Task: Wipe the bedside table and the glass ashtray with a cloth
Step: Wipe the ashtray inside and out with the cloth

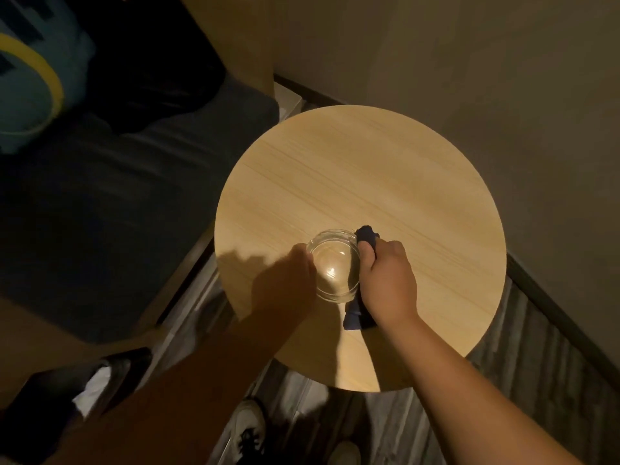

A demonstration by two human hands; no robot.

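A round light-wood bedside table [369,169] fills the middle of the view. A clear glass ashtray [333,265] stands on its near part. My left hand [285,286] is in shadow and holds the ashtray's left rim. My right hand [385,280] grips a dark blue cloth [366,234] against the ashtray's right rim, thumb near the rim's top. One end of the cloth sticks out beyond my fingers and the other end hangs out below my wrist.
A dark bed or sofa [117,213] with a teal and yellow cushion [30,78] lies to the left. A wall [469,62] stands close behind and right of the table. My shoes [248,427] show on the wood floor below.
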